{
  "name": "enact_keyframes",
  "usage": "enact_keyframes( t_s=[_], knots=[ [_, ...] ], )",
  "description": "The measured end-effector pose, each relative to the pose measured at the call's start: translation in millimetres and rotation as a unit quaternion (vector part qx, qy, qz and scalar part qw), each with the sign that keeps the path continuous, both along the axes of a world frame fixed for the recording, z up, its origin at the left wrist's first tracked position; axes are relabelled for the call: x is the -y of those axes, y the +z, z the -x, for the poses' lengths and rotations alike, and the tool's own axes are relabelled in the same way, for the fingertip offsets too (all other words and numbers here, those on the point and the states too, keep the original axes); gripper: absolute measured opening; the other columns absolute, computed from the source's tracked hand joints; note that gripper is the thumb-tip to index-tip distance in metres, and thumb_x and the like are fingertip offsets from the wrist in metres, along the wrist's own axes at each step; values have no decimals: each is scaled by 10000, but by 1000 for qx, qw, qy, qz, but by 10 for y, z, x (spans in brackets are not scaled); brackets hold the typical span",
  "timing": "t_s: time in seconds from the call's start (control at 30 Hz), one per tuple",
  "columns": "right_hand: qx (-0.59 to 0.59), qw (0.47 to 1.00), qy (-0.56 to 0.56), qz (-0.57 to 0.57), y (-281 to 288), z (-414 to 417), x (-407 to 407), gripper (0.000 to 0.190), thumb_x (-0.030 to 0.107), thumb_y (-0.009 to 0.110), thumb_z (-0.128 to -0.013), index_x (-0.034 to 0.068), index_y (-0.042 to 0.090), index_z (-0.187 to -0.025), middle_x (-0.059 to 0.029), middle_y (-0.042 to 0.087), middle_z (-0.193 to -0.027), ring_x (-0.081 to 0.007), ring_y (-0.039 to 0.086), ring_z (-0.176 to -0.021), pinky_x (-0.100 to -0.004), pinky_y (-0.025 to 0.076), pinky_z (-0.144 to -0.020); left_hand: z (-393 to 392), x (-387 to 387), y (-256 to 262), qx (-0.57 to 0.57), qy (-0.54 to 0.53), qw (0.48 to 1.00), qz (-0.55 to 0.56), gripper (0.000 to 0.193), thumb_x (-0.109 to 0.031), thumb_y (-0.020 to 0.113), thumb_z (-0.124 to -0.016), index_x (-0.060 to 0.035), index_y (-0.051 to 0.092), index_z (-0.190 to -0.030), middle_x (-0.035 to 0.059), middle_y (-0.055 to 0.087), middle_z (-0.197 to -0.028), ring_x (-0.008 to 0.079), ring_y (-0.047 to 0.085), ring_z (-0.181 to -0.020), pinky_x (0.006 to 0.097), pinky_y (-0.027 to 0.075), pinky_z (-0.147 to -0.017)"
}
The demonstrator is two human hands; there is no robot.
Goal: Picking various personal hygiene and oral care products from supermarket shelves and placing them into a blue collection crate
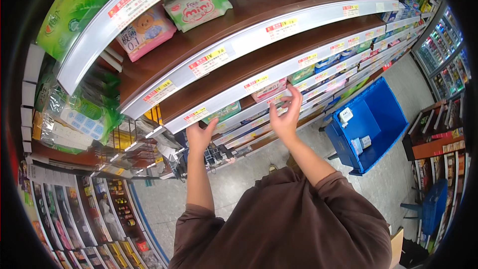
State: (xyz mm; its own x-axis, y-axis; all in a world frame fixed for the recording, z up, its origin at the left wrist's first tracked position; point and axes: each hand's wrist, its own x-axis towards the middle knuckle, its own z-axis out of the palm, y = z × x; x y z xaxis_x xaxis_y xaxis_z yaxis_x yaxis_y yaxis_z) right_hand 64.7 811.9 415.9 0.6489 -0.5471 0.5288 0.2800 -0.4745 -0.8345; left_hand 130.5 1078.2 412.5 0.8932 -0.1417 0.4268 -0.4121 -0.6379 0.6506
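My left hand (199,136) is at the left end of a lower shelf, beside a green soft pack (224,113). Its thumb lies by the pack's front, while the other fingers are partly hidden at the shelf edge, so a grip cannot be made out. Farther right, my right hand (286,115) is raised in front of a pink soft pack (269,89). The thumb and fingers are apart, with nothing seen between them. Another green pack (302,74) sits just right of the pink one. A shelf rail (242,89) with price tags runs above these packs.
On the upper shelf stand a pink pack (146,33) and a green pack (198,5). A blue plastic bin (386,119) with a few small packs inside is to my right. Hanging bagged goods (80,117) are at left. Shelving (104,209) stands behind left, with glass-door coolers (442,50) far right.
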Motion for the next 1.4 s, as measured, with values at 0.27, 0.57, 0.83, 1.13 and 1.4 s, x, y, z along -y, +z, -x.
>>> enact_keyframes(
  t_s=[0.27,0.57,0.83,1.13,1.4],
  knots=[
    [-9,998,52,-36,-161,-285,409,718,18,736,-704,-7,406,-1341,-127,526,-1182,-123,555,-735,-244,461,-607,162,151,210,-26,16,998,-54,472,-270,781,-766,49,619,-1074,238,664,-1018,392,645,-953,418,501,-835],
    [-4,994,92,-62,-96,-81,692,572,-30,701,-728,12,479,-1254,-113,532,-1180,-125,577,-754,-249,462,-621,413,292,-95,184,153,971,-25,307,-88,686,-768,6,571,-1036,183,551,-967,350,544,-930,427,440,-844],
    [-87,991,82,-59,-756,704,1649,386,-14,667,-742,69,580,-1109,-89,580,-1051,-159,573,-695,-282,450,-593,811,2018,222,199,-179,960,-85,374,-24,662,-716,13,609,-1084,185,638,-1096,367,602,-1022,440,477,-893],
    [-256,950,-97,-149,-1716,2176,3039,248,8,658,-740,51,613,-980,-88,590,-854,-177,562,-605,-303,449,-561,326,3518,615,99,-90,949,-286,634,-247,713,-789,43,465,-1296,254,588,-1174,452,559,-1070,512,432,-944],
    [-327,873,-319,-168,-2506,2969,4374,177,61,629,-753,30,631,-928,-135,658,-856,-260,641,-712,-367,507,-674,-290,3389,652,-18,-25,915,-403,710,-469,673,-845,17,493,-1332,290,556,-1270,440,543,-1164,458,437,-976]
  ],
)
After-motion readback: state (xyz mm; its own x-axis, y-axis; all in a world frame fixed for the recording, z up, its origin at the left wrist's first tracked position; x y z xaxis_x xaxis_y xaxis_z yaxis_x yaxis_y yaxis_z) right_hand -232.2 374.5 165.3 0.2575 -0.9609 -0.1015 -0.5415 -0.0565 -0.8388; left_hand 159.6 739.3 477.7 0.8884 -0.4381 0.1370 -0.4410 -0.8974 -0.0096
